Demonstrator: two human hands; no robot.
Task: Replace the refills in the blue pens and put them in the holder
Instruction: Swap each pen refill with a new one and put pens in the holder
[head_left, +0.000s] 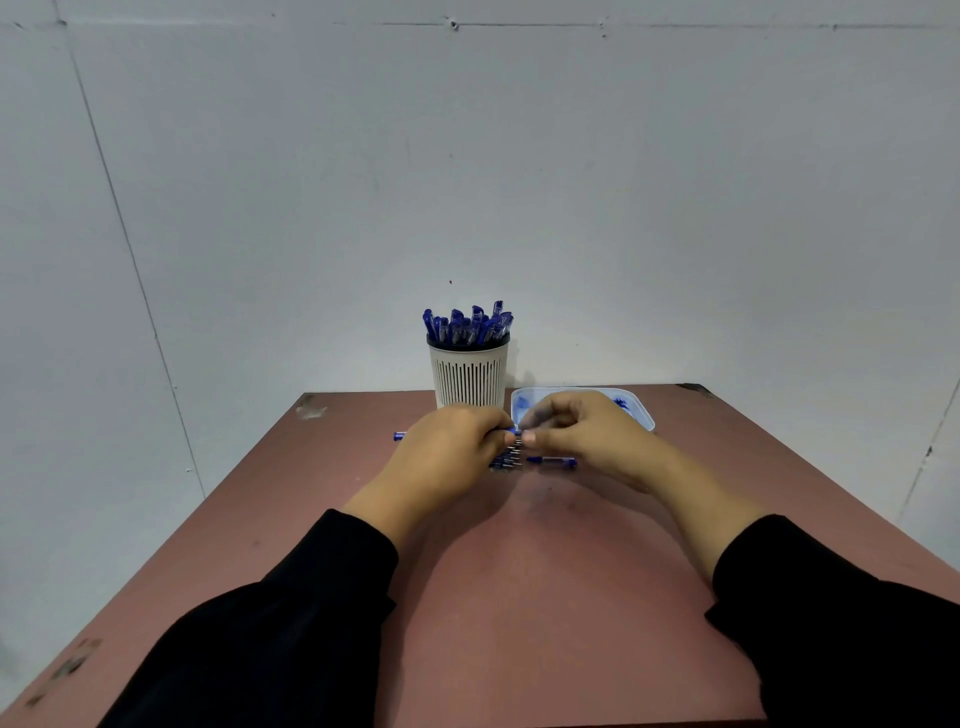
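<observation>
Left grip (457, 441) is curled round a blue pen (511, 431), right grip (576, 428) pinches its tip end; I'd say both hands meet mid-bench so the barrel can be twisted apart w/ the refills (506, 460) right below, within reach. One pen (551, 461) lies just right of the refills, another end (399, 436) pokes out left of the left hand. Holder (470, 376) stands at the back, packed w/ blue pens, so approx. most look done. White tray (641, 415) sits beside it, prob. for spent parts. No brand or writing I can read.
</observation>
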